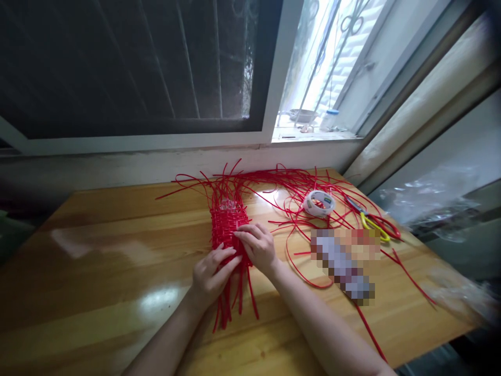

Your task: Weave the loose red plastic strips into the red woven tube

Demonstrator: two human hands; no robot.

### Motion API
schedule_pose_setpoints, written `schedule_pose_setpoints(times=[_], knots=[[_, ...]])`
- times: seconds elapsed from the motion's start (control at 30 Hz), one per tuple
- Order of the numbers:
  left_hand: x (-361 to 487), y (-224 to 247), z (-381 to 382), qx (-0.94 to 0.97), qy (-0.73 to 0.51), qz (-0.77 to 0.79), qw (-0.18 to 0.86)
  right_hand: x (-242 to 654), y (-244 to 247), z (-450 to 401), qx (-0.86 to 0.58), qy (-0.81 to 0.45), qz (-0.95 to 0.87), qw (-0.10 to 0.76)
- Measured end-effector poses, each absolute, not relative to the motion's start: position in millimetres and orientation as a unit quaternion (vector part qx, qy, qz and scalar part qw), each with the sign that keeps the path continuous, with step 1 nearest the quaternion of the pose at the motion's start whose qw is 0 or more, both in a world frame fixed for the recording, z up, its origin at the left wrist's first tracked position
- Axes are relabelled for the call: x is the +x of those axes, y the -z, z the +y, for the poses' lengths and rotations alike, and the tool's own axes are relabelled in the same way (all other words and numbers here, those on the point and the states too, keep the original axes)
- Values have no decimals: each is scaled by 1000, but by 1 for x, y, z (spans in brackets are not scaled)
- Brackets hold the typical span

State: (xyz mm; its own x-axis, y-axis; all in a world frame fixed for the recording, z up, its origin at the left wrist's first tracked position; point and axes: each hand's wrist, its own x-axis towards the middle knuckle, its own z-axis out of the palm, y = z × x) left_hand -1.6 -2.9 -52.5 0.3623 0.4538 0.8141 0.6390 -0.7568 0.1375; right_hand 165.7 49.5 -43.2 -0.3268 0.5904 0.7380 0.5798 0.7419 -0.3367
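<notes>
A red woven piece made of thin strips lies on the wooden table in front of me. Loose strip ends fan out from its far end and hang toward me at its near end. Something clear and shiny shows at the far end of the weave; its kind cannot be told. My left hand grips the near left part, its fingers bent over the strips. At the right side, my right hand has its fingertips closed on the weave. The strips under both sets of fingertips are partly hidden.
Loose red strips spread along the back of the wooden table. At right are a tape roll, scissors with yellow and red handles, and a blurred-out object. Clear plastic wrapping is beyond the right edge.
</notes>
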Motion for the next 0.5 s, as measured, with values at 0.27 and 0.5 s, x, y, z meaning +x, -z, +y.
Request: schedule_pose_setpoints(times=[0.27,0.5], knots=[[1,48,-4,-823,463,-322,73,165,48,49,-365,-5,-799,478],[5,44,-5,-789,488,-355,116,171,31,20,-323,-58,-759,562]])
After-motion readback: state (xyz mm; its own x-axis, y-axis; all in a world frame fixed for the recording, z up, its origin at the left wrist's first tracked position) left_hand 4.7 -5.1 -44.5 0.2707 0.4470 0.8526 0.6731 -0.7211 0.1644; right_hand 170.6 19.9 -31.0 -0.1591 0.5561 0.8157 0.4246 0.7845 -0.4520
